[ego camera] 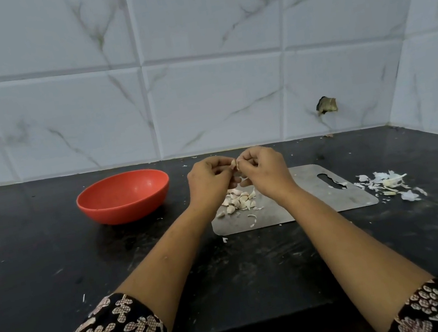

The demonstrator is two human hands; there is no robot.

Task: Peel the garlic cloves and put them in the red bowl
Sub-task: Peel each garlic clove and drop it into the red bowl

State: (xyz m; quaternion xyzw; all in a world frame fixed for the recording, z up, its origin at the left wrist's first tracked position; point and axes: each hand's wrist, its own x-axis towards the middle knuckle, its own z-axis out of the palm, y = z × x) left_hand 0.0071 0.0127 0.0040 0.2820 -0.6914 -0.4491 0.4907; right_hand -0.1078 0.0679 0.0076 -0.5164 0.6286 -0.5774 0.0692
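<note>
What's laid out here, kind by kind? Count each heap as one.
Round red bowl: 1
Flat grey metal cutting board: 1
Heap of garlic cloves on the board: 1
Heap of white papery peels: 1
Garlic clove pinched between left hand and right hand: 1
Total: 5

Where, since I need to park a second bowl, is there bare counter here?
Bare: the black stone counter left of and in front of the round red plastic bowl, and the strip between the flat steel cutting board and the tiled wall. Crowded: garlic cloves on the board's left half, papery white peels right of it.
</note>
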